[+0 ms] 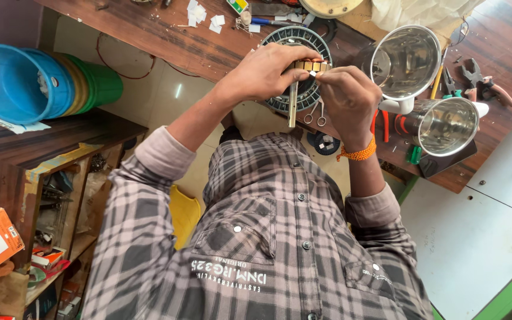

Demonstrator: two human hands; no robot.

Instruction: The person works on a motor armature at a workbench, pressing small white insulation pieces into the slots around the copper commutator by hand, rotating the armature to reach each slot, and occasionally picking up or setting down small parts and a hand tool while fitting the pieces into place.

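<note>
The long wooden table (pixel 167 35) runs across in front of the person, crowded with steel mixer jars (pixel 407 59), pliers (pixel 481 83) and scraps of white paper (pixel 200 15). Stacked plastic tubs (pixel 37 83), blue outermost, lie on their sides on a shelf off to the person's left.

Near the table's front edge lies a round ribbed motor part (pixel 297 47), dark with pale fins, and both hands are raised just over it, meeting in the middle of the body line. The left hand (pixel 265 74) is curled closed, thumb and fingers pinching a small block of brass-coloured segments (pixel 312 66) from its left end. The right hand (pixel 348 98), an orange thread round its wrist, closes on the same block from the right, fingertips pressed at its end. So the block lies crosswise between the two hands, its long axis running left to right, with neither hand clearly nearer.

From under the left hand a slim metal bar (pixel 292 106) hangs straight toward the person, at right angles to the block; whether it joins the block I cannot tell. A small pair of scissors (pixel 315 112) lies beside the bar.
</note>
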